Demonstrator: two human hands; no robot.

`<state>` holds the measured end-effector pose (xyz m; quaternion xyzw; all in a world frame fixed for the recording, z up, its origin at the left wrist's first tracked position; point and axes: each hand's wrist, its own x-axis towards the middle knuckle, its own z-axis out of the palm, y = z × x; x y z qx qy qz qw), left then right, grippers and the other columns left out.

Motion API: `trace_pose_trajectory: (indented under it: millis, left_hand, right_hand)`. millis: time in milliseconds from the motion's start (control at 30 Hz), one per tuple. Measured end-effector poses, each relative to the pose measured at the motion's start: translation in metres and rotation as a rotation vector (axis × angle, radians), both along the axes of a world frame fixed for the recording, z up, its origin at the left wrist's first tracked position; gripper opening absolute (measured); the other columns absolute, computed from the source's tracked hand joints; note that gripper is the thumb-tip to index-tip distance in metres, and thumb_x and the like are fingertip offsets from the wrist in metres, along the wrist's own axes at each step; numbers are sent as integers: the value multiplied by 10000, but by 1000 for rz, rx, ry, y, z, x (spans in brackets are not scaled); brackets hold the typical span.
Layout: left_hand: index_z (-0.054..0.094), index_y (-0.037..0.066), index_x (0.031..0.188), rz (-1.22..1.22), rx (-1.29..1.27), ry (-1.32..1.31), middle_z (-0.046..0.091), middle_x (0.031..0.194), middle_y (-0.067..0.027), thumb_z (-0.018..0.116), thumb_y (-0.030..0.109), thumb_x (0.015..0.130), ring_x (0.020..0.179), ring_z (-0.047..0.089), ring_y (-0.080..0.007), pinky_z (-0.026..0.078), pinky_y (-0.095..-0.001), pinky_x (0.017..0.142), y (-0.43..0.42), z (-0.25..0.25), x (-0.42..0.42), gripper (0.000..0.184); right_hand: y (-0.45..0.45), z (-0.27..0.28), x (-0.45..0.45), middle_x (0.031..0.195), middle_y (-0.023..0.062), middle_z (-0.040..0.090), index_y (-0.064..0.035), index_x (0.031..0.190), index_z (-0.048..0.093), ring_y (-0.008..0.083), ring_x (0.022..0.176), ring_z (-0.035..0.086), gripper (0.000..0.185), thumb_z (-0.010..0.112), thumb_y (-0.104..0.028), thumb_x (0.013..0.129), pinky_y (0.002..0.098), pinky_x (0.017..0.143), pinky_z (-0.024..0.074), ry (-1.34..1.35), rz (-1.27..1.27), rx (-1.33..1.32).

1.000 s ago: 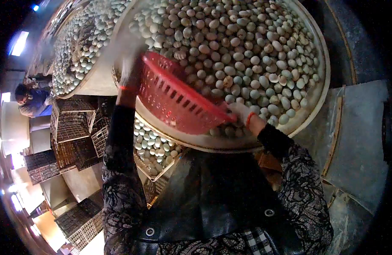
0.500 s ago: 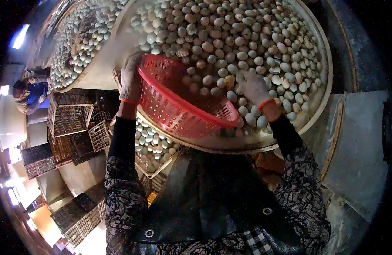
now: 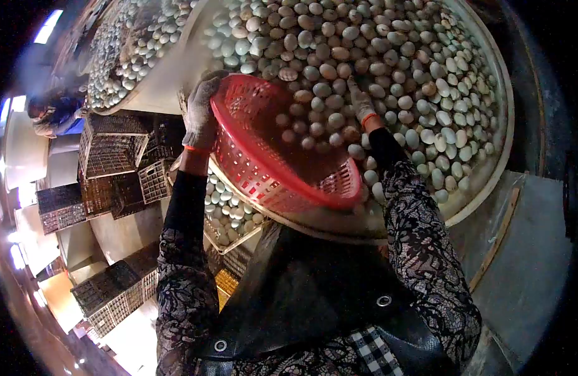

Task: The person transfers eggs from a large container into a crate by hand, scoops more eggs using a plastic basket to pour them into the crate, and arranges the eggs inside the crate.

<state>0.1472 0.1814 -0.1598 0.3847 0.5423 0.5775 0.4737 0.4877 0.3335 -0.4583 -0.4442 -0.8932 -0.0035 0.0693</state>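
Observation:
My left hand (image 3: 202, 114), in a pale knit glove, grips the left rim of a red slotted plastic basket (image 3: 248, 170). The basket is tilted on its side at the near edge of a big round vat (image 3: 509, 113), its mouth facing the heap of pale eggs (image 3: 414, 75). Several eggs lie at or just inside the mouth. My right hand (image 3: 360, 102), also gloved, reaches in among the eggs beyond the basket, seen nearly edge-on. Its fingers are stretched out against the eggs, with none plainly held.
Below the vat's rim stands a crate of eggs (image 3: 229, 216). Another vat of eggs (image 3: 129, 53) is at the upper left. Stacked slatted crates (image 3: 113, 150) line the left side, with a person in blue (image 3: 60, 119) beyond them. A grey panel (image 3: 527, 238) lies at right.
My right hand has moved away from me, deeper into the eggs beyond the basket. Some eggs have shifted nearer the basket's mouth. My left hand keeps its grip; the view has shifted slightly.

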Motion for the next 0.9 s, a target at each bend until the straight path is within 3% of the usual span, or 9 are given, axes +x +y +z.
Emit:
trace_pose_trajectory:
  millis: [400,500,567,600,633,700,767,867,900]
  left_hand:
    - [538,-14,1103,-21,9,59,559,1097,-100,444,215,898,1003,529,-195,407,-311,908,7,-6,-4,321]
    - [528,1,1118,-97,114,440,560,1093,-106,457,220,895,1001,531,-202,411,-316,908,6,-24,-20,321]
    - [534,10,1112,-67,15,-292,562,1090,-104,487,236,882,979,545,-199,415,-312,900,0,-21,-16,327]
    - [558,7,1088,-56,-28,-321,562,1088,-99,506,277,874,961,548,-179,422,-302,877,-2,-12,-9,349]
    - [558,7,1088,-51,-19,-318,562,1088,-99,506,277,874,961,548,-179,422,-302,877,-7,-2,-9,349]
    - [575,10,1083,-52,-143,93,564,1085,-94,517,299,868,945,544,-158,428,-293,845,-17,19,-10,365]
    - [575,1,1099,35,-207,141,563,1094,-103,521,319,863,960,530,-151,421,-297,837,-35,59,20,399]
    - [501,-15,1188,68,-232,312,555,1117,-98,552,348,841,989,523,-169,395,-307,877,-66,78,57,505]
    - [469,-19,1220,119,-262,342,551,1122,-99,560,364,835,1000,519,-178,385,-310,891,-74,80,75,550]
  right_hand:
    - [-42,127,-47,1298,191,417,-106,1325,366,340,1215,377,473,374,-34,858,371,990,356,333,105,-750]
    - [-62,123,-69,1297,193,419,-128,1321,378,342,1223,368,462,433,-131,863,375,1003,331,441,21,-877]
    - [-89,119,-84,1176,195,532,-84,1247,459,339,1073,509,599,565,-442,779,395,910,407,692,-238,-811]
    - [-99,176,-80,1349,204,345,-120,1345,334,344,1253,326,594,445,-431,852,381,1031,274,507,-127,-971]
    - [-107,179,-82,1349,204,345,-120,1345,334,344,1253,326,594,445,-431,852,381,1031,274,506,-118,-965]
    - [-114,182,-82,1363,186,329,-98,1251,430,362,1198,372,489,488,-321,820,432,973,338,319,-10,-815]
    - [-119,190,-77,1395,149,292,-96,1181,499,372,1187,374,406,501,-250,805,462,944,369,254,40,-771]
    - [-106,239,-61,1192,166,494,-100,1078,547,347,1041,502,298,509,-228,812,425,883,419,182,-3,-859]
    - [-97,227,-53,1148,173,514,-102,1065,551,343,1022,516,280,512,-213,812,420,874,426,326,-49,-718]
